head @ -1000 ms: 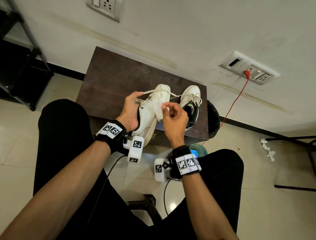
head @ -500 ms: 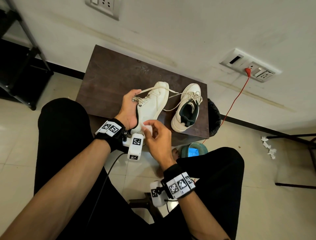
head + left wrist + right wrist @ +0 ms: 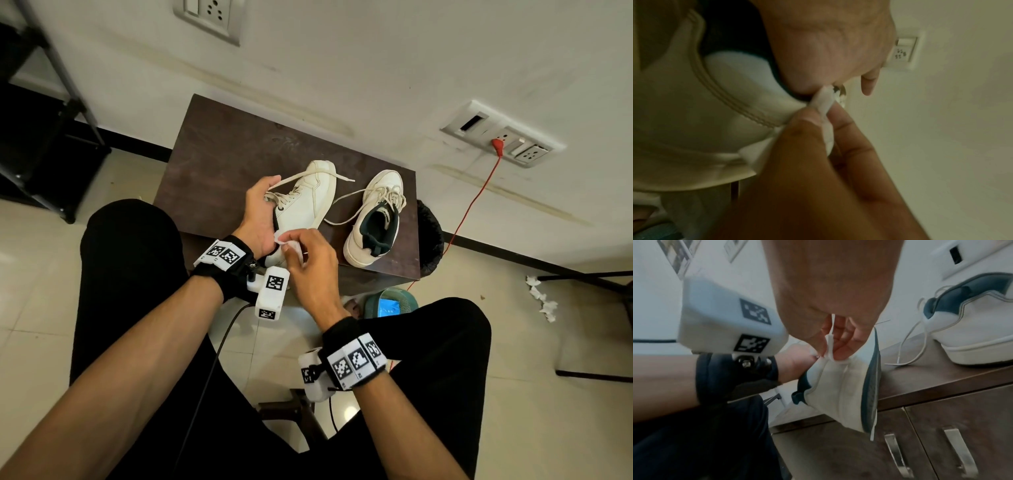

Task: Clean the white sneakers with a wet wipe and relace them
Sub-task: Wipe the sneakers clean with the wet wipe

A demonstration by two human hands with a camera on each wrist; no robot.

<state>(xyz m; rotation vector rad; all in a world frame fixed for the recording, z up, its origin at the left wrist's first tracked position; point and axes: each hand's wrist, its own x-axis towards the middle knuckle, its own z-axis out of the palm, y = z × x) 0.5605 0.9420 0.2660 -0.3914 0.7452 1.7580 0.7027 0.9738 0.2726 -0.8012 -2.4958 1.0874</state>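
Observation:
My left hand grips a white sneaker by its collar and holds it on its side over the near part of the brown cabinet top. Its heel points toward me, and a loose lace trails over the toe. Against the heel my right hand pinches a folded white wet wipe between thumb and fingers; the wipe touches the heel next to the dark collar. The second white sneaker stands upright to the right, laced, with a dark lining.
A black bin stands right of the cabinet and a green basket sits on the floor between my knees. An orange cable runs from the wall socket. Crumpled wipes lie on the floor at right. Cabinet doors with metal handles are below.
My right hand carried the wipe from the sneaker's side near the laces down to its heel. The left hand has kept its grip, and the sneaker has tipped slightly.

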